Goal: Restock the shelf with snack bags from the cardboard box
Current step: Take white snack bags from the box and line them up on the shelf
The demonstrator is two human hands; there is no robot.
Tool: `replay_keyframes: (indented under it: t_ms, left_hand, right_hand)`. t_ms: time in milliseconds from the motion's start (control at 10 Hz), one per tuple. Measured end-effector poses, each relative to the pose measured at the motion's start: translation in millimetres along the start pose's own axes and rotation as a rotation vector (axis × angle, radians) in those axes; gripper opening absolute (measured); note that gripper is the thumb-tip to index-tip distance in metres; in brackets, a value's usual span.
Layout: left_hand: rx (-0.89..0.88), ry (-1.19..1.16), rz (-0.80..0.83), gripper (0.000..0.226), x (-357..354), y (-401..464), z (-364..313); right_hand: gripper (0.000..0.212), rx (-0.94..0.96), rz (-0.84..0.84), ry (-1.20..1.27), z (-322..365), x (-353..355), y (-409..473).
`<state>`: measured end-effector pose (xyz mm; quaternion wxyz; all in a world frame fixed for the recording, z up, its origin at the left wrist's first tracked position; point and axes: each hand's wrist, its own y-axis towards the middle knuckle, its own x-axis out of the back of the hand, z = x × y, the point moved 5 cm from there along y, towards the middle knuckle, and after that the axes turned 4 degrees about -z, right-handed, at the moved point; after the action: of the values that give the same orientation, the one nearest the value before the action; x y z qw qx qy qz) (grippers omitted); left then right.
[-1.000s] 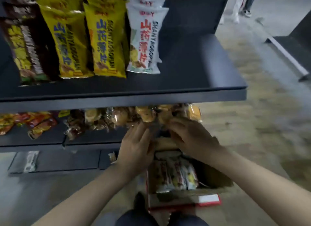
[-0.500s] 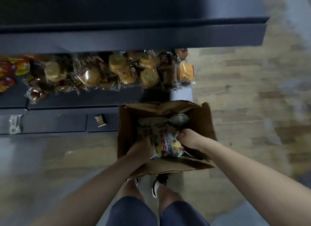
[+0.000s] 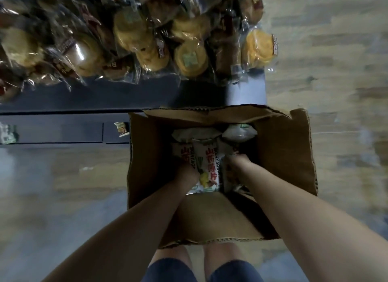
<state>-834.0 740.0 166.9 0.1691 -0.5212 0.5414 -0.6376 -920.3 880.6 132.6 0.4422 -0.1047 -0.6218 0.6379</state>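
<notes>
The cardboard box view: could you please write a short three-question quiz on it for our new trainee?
1. True or false: both hands are inside the cardboard box.
2. Which bag lies between the left hand and right hand?
A. a white snack bag with red characters
B. a yellow chip bag
C. a black coffee bag
3. Fill in: the shelf above the box holds clear-wrapped ____.

Key
1. True.
2. A, the white snack bag.
3. Pastries, round and golden.
</notes>
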Motion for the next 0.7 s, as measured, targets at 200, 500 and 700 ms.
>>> replay_keyframes:
  t_ms: [200,500,700]
  left_hand:
    - [0.027,-0.062,-0.047,0.062,-19.4,15.1,5.8]
    - [0.089,-0.116,-0.046,0.092,-32.7,16.0,22.1]
    - [0.101,-0.116,-0.040,0.058,-23.3,23.3,21.2]
  right_hand:
    - [0.032,-0.033,-0.010,0.064,1.8,-0.6,-11.5]
    - [0.105,0.101,-0.028,-0.293,-7.0,-8.6,-18.8]
    - [0.106,0.043,0.062,-0.317,1.1,-7.7,-10.0]
